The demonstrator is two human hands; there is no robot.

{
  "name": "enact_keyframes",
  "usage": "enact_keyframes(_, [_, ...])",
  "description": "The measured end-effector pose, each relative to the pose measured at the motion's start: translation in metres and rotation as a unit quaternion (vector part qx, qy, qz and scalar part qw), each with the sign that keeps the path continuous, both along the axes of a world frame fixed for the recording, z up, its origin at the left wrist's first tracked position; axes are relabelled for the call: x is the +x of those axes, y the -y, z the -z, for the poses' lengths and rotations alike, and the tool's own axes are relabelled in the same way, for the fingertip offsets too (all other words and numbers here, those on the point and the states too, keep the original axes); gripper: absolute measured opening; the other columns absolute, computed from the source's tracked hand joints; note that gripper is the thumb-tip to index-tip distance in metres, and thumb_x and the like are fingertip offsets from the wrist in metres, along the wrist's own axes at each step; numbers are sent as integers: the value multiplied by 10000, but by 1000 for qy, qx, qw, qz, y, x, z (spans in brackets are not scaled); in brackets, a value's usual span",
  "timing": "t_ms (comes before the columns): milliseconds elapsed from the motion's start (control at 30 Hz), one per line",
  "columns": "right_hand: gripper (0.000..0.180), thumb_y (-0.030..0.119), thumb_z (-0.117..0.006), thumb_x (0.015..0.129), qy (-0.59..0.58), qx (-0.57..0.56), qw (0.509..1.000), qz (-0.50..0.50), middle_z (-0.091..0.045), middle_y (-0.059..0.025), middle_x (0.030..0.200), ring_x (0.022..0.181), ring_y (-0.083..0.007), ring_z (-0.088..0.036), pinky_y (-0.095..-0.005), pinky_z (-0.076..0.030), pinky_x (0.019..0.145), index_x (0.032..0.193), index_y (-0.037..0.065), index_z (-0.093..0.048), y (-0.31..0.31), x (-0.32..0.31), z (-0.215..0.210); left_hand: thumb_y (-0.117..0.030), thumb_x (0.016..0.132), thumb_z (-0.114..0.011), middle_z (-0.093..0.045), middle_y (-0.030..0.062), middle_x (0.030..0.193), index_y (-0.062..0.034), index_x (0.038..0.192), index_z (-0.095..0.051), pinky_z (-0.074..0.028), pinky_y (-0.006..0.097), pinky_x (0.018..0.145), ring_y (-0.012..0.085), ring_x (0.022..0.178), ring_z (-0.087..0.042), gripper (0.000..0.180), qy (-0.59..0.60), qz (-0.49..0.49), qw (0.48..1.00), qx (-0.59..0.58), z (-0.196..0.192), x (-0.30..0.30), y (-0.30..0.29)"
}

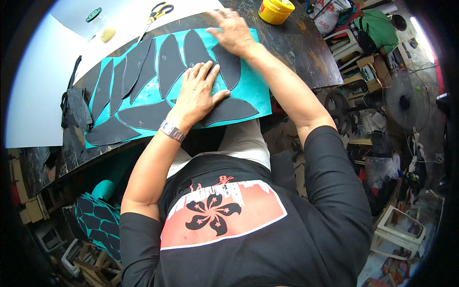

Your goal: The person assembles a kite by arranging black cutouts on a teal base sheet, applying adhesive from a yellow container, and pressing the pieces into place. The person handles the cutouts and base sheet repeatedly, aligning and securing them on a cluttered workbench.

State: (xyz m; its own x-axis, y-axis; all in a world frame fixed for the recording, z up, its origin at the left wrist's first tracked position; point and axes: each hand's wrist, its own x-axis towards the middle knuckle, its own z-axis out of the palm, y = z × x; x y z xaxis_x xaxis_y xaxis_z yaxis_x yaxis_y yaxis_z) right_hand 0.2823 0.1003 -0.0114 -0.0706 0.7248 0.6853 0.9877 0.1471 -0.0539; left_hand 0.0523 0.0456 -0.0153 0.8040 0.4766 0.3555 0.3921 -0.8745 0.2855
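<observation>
A turquoise sheet (259, 79) lies on the dark worktable, its near edge close to my lap. Several black curved, leaf-shaped pieces (169, 60) are laid out over it, with pale marks on some. My left hand (198, 93) rests flat on the sheet and on black pieces near its middle, fingers extended. Over the far right edge of the sheet is my right hand (234, 34), its fingers spread and a little blurred, with nothing seen in them. Whether that palm touches the sheet, I cannot tell.
Yellow-and-black scissors (160, 10) and a green-lidded jar (97, 24) lie beyond the sheet. A yellow tub (276, 10) stands far right, dark strips (79, 107) at left. Below left is another turquoise sheet with black pieces (98, 222). A fan (406, 100) and a person in green (380, 28) are right.
</observation>
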Motion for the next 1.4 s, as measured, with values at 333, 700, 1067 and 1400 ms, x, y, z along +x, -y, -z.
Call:
enact_keyframes(333, [529,373,-602,946,117,-70,990,22,-490,-135,1415,1373,-329,-384,-627,-255,1093,1444,279,-454,1,-37,26,-378,891,-691,-505,197,1418,-13,1341,-559,-303,459,1157,348,1360,-419,594,26,2,999,-30,1,-3,-1])
enact_keyframes(700, [567,363,-603,932,15,-6,994,106,-539,-186,1327,1283,-360,-449,-594,-335,1050,1432,130,-471,-45,-13,38,-332,891,-696,-540,187,1376,0,1278,-598,-321,463,1144,344,1326,-454,519,42,13,999,-16,3,-5,1])
enact_keyframes(1067, [411,125,-656,817,-342,48,938,-10,-619,-184,1048,1032,-399,-572,-478,-446,926,1216,46,-595,-43,-36,2,-94,865,-733,-658,128,1125,-88,1134,-703,-514,379,915,294,1047,-642,271,259,-34,961,-87,-41,-89,-6])
enact_keyframes(1400, [823,-12,-646,866,-70,-196,942,-262,-637,-176,1160,1062,-346,-631,-440,-523,985,1549,268,-282,-26,-227,-29,-42,882,-697,-665,108,1172,-81,1240,-655,-543,336,903,212,1066,-656,363,366,-338,854,-151,-11,-235,-62])
